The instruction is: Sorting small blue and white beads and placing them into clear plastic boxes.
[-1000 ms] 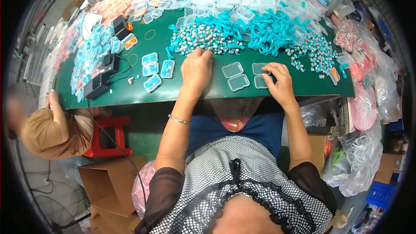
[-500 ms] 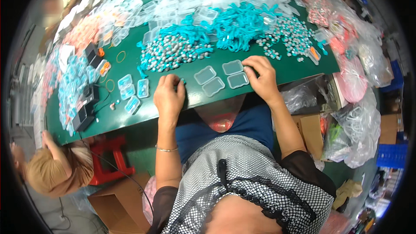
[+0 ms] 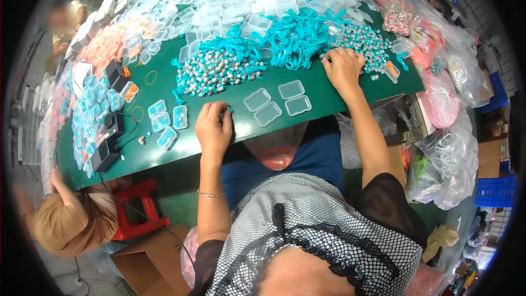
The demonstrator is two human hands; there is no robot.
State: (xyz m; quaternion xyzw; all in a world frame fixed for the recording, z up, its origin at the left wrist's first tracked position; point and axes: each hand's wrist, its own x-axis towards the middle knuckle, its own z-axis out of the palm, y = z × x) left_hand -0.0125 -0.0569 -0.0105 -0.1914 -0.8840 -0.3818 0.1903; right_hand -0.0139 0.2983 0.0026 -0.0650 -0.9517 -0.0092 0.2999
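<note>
Left hand (image 3: 212,131) pinching teal bit (image 3: 230,109); light grip advisable. Right hand (image 3: 345,69): closure unclear, grey-teal pieces (image 3: 374,49) just beyond.

The table is green, its near edge running slantwise. Two pairs of open clear cases (image 3: 268,114) lie on its bare front part, with filled cases (image 3: 179,117) to their left. Behind them are a heap of grey-and-teal pieces (image 3: 216,71), a tangle of teal cords (image 3: 296,41) and, on the right, more such pieces. Clear plastic cases (image 3: 203,8) cover the far side; light-blue packs (image 3: 87,112), black boxes (image 3: 104,154) and thin bands (image 3: 151,78) lie leftward.
</note>
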